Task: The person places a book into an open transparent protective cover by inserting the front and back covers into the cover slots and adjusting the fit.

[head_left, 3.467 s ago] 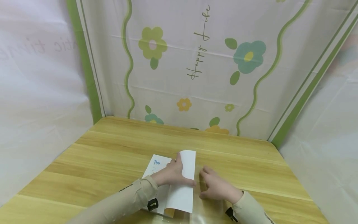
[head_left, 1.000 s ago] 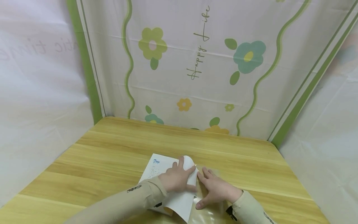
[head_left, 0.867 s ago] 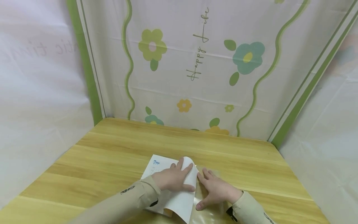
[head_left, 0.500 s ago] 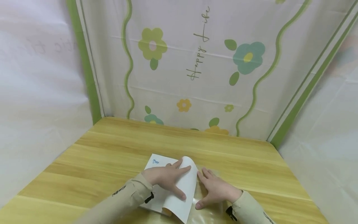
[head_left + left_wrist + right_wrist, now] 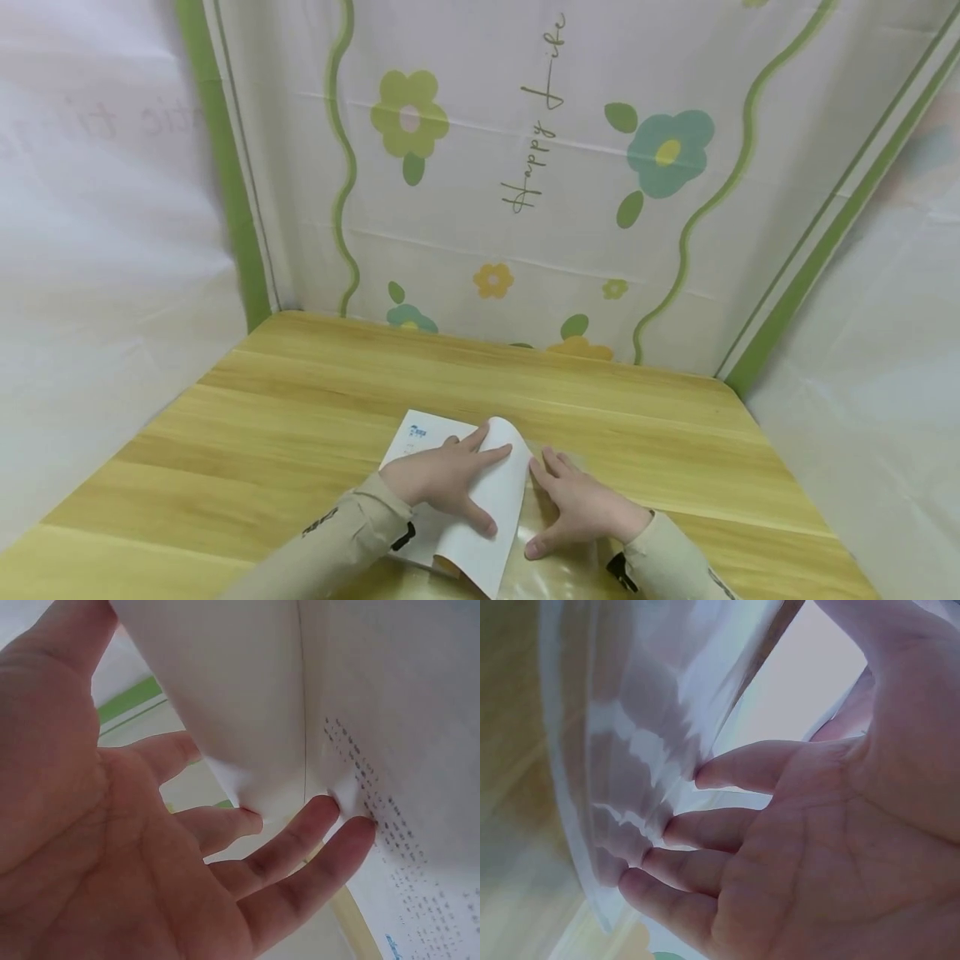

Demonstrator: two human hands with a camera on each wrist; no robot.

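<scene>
A white book (image 5: pixel 408 542) with small print and a blue mark lies on the table, and one white leaf (image 5: pixel 498 500) curves up from it towards the right. My left hand (image 5: pixel 446 479) rests with spread fingers across that leaf; in the left wrist view two fingertips touch the printed page (image 5: pixel 427 772). Clear plastic film (image 5: pixel 540 575) extends from under the leaf's right side. On it lies my right hand (image 5: pixel 581 504), thumb apart. The right wrist view has its straight fingertips against the wrinkled film (image 5: pixel 630 712). The leaf's underside is mostly hidden.
The wooden table (image 5: pixel 300 400) reaches back to a flower-printed curtain (image 5: pixel 465 192). More pale curtain hangs at the left (image 5: pixel 112 250) and right (image 5: pixel 877 333) sides.
Over several seconds, my right hand has come onto the film beside the leaf. My left hand has shifted from the leaf's right edge towards its middle, and the leaf's lower corner swung nearer.
</scene>
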